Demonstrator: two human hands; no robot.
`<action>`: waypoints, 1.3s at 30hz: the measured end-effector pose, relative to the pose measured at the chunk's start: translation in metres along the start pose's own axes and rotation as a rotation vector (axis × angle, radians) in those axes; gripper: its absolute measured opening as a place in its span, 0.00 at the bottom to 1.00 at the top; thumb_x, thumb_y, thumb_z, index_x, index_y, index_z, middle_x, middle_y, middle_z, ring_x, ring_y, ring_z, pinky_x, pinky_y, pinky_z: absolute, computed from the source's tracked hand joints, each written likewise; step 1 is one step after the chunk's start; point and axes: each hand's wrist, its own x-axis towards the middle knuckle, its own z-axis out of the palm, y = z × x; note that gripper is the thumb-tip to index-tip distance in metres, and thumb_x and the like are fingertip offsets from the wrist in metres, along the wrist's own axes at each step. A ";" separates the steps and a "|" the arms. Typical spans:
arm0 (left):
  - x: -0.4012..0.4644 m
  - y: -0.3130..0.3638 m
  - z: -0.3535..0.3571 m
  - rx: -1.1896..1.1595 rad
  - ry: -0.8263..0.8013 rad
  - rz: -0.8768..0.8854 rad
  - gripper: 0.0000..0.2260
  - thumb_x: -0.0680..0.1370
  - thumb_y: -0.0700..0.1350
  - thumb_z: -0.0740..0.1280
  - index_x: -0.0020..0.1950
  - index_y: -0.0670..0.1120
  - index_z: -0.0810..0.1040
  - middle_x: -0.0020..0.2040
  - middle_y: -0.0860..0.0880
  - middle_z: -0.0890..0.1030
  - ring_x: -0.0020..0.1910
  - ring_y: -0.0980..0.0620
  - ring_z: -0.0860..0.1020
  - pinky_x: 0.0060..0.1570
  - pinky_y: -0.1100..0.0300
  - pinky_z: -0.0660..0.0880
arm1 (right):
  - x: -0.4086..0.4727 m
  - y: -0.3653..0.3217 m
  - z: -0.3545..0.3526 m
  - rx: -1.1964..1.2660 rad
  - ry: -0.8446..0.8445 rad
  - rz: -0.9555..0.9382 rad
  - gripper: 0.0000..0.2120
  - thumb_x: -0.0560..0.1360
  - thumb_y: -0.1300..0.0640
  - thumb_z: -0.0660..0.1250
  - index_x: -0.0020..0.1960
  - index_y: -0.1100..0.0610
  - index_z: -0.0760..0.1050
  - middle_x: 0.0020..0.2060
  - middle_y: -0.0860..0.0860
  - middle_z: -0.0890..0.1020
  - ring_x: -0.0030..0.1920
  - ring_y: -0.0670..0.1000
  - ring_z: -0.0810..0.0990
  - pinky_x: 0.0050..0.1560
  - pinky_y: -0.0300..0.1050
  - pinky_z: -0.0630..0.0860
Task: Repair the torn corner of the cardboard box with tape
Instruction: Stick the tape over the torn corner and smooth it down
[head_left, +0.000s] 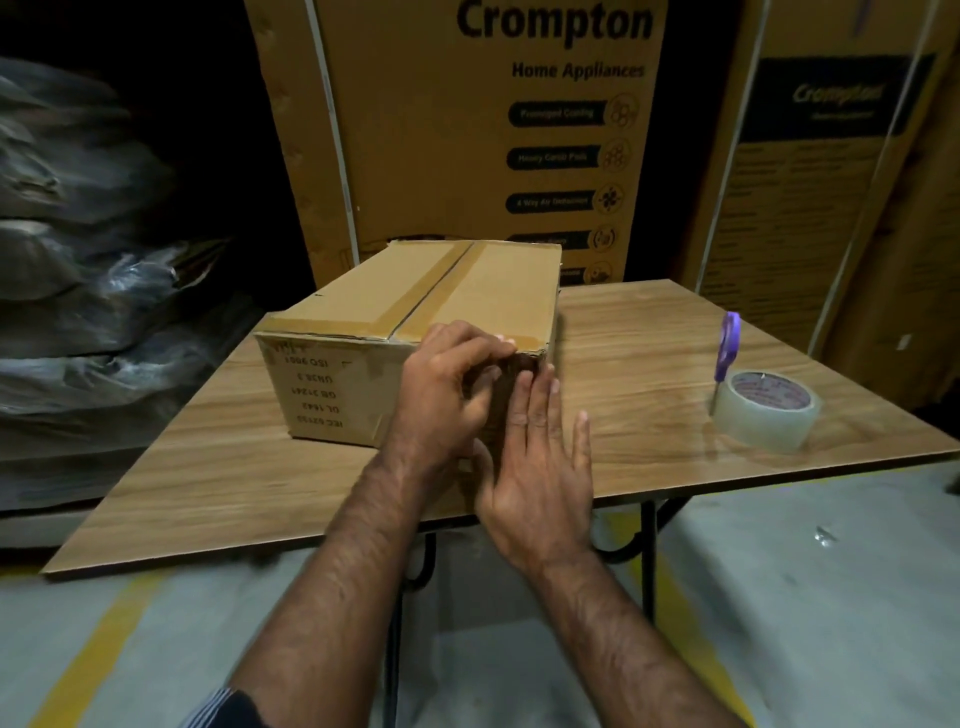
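Cardboard box (410, 306) on wooden table (649, 332), label side toward viewer, print inverted, top seam taped along its length. Torn corner (530, 353) at near right top of box, ragged and dark at the edge, partly hidden by both hands. Left hand (447, 384) curled over the top edge just beside the tear, fingertips hooked on the rim and thumb tucked below, apparently pinching cardboard or a tape end; whether tape lies under the fingers cannot be told. Right hand (535, 467) flat and extended, fingers straight and together, pressed against the end face of the box directly below the tear, holding nothing. Roll of clear tape (768, 410) lying flat near the right edge of the table, well apart from the box; purple-handled scissors (726, 348) just behind it, blades hidden by the roll. Large printed cartons (467, 135) standing behind the table; plastic-wrapped bundles (88, 260) stacked at left. Step in hand, as judged: closing and flattening of the torn flap, or smoothing of a strip over it. For a sound result: torn edges brought flush before any adhesion; pressure from the flat palm swept outward from the corner, away from the curled fingers, to drive out air; strip wrapped over both faces and the top so that the tear sits mid-strip. Likely faults: creases at the fold, tape bridging a gap instead of bonding to board.
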 end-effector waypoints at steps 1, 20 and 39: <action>0.001 -0.001 0.001 0.003 0.007 0.004 0.12 0.73 0.33 0.73 0.56 0.42 0.86 0.52 0.47 0.84 0.55 0.48 0.79 0.57 0.60 0.75 | -0.005 0.004 0.004 -0.018 -0.009 0.007 0.38 0.83 0.36 0.40 0.83 0.59 0.38 0.83 0.56 0.40 0.83 0.55 0.41 0.81 0.66 0.49; 0.000 -0.002 0.006 -0.024 0.077 0.005 0.11 0.73 0.34 0.73 0.54 0.42 0.86 0.49 0.46 0.84 0.52 0.47 0.80 0.52 0.56 0.77 | -0.011 0.014 -0.014 -0.097 -0.102 -0.185 0.42 0.81 0.31 0.41 0.84 0.59 0.40 0.83 0.55 0.39 0.84 0.52 0.41 0.81 0.59 0.42; -0.003 0.006 0.009 0.002 0.087 -0.025 0.11 0.73 0.36 0.74 0.55 0.41 0.85 0.51 0.45 0.83 0.53 0.46 0.79 0.52 0.47 0.80 | -0.021 0.015 -0.055 -0.008 -0.224 -0.160 0.44 0.74 0.27 0.26 0.82 0.52 0.30 0.80 0.47 0.28 0.80 0.46 0.28 0.80 0.60 0.32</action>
